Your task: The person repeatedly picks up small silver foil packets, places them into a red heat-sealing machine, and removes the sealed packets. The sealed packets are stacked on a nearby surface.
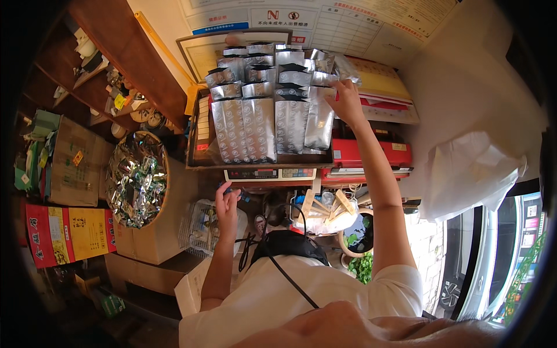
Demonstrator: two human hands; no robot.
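Note:
Several silver foil pouches stand upright in rows in a shallow dark tray, their tops showing as open dark slits. My right hand reaches over the tray's right side, its fingers closed at the upper edge of the right front pouch. A small red spot shows by those fingertips. Lower down, in front of the tray, my left hand is raised with its fingers curled. Bits of something blue show at its fingertips and just beside them, too small to name.
Below the tray's front edge is a scale with a keypad. Red binders lie right of it. A round basket of shiny foil scraps stands left, near cardboard boxes. A white plastic bag hangs at right; wooden shelves rise at left.

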